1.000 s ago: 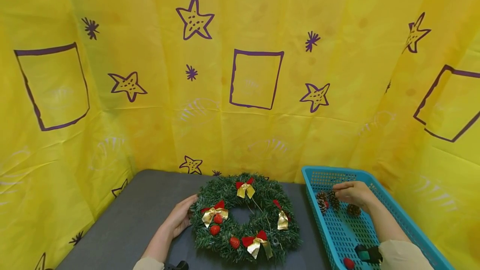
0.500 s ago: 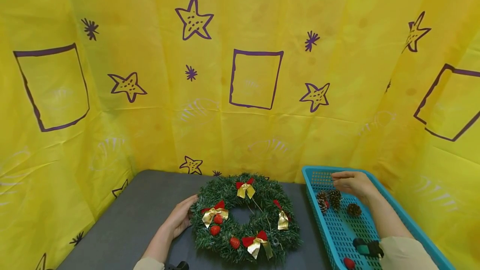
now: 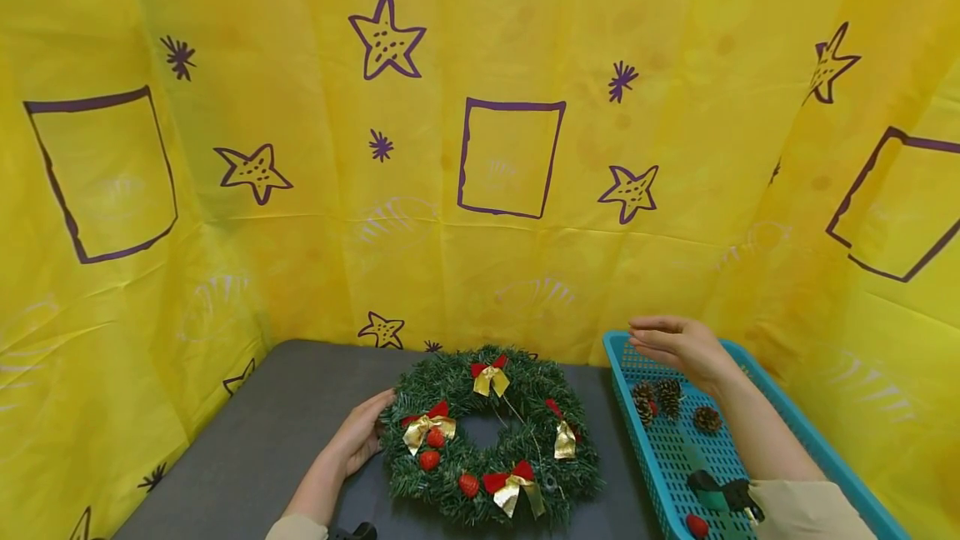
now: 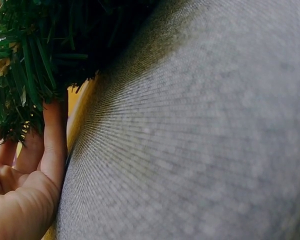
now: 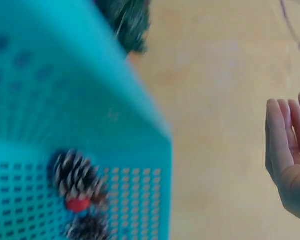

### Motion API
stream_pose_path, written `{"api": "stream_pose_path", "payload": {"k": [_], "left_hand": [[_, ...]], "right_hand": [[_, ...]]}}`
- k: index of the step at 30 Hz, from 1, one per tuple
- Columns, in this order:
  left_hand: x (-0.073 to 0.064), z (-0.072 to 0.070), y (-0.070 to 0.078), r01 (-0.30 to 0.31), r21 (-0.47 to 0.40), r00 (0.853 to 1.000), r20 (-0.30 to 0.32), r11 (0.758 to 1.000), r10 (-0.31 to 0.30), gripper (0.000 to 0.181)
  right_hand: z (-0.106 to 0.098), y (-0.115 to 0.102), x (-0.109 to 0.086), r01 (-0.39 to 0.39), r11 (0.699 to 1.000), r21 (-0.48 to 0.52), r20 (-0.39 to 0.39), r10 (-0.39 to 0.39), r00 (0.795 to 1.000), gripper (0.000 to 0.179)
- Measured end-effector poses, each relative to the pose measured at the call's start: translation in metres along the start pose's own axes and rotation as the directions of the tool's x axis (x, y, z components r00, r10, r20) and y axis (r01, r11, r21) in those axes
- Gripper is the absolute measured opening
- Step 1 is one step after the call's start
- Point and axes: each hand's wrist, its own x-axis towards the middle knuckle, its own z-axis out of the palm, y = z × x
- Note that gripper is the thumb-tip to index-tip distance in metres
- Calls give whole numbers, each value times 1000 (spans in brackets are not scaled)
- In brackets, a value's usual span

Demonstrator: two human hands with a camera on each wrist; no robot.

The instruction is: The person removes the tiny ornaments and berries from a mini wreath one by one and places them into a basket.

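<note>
A round green wreath (image 3: 570, 394) lies on the dark table, trimmed with red-and-gold bows (image 3: 427, 428) and red strawberry-like berries (image 3: 468, 486). My left hand (image 3: 360, 433) rests against the wreath's left edge; the left wrist view has its fairly straight fingers (image 4: 54, 145) reaching up to the green needles. Over the far part of the blue basket (image 3: 637, 432), my right hand (image 3: 686, 350) is raised with fingers extended and nothing in it. Below that hand, several pine cones (image 3: 669, 398) sit in the basket, a red berry (image 5: 78, 204) among them.
Another red berry (image 3: 697, 526) lies at the basket's near end. The grey-black table (image 3: 255, 440) extends left of the wreath. Yellow curtains (image 3: 510, 273) with purple drawings enclose the back and both sides.
My right hand has risen from beside the pine cones and shifted left and away, toward the basket's far rim. The left hand and wreath have stayed put.
</note>
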Motion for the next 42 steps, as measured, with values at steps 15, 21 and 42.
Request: {"api": "stream_pose_path", "payload": {"k": [15, 21, 42], "left_hand": [[0, -2, -1, -1, -5, 1000, -1, 1000, 1, 68], [-1, -2, -1, 3, -13, 1000, -1, 1000, -3, 68], [2, 0, -3, -18, -43, 1000, -10, 999, 17, 69]], "right_hand": [[65, -14, -1, 55, 997, -52, 38, -53, 998, 51], [84, -8, -2, 47, 999, -21, 54, -46, 998, 48], [149, 23, -9, -2, 1000, -22, 188, 7, 982, 45]]}}
